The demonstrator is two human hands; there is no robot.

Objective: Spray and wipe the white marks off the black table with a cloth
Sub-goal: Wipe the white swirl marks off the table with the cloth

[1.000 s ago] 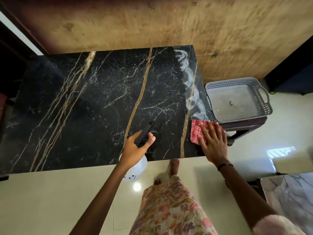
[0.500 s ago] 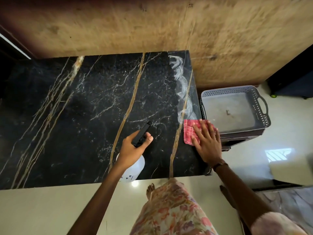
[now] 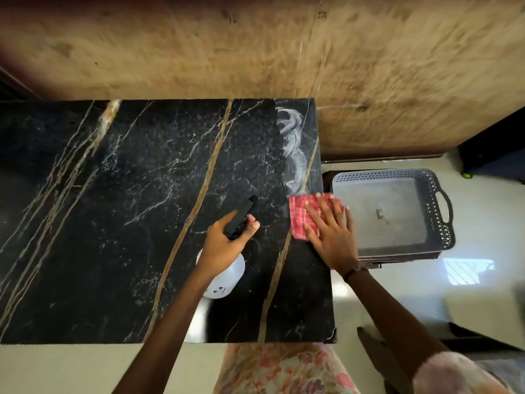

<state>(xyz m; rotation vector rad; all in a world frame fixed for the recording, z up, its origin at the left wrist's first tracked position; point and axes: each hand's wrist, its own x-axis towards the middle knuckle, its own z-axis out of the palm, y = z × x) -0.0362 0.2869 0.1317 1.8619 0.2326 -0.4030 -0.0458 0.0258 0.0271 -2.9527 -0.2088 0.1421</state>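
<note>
While flat under spread, straight fingers (image 3: 318, 214) of the right hand (image 3: 332, 237), the red cloth (image 3: 301, 216) sits at the near end of the white marks (image 3: 292, 149). Just beyond those fingertips, swirls unwiped along the black table (image 3: 113, 223) toward its far edge; nearer the body, none visible. About halfway, probably. Off to the side, left hand (image 3: 224, 240) curled round the spray bottle (image 3: 227, 275), nozzle aimed toward the marks.

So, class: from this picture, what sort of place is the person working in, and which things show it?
Probably a room in a home: a black marble-look table against a brown wall, a glossy tiled floor, and a grey plastic basket beside the table.
</note>
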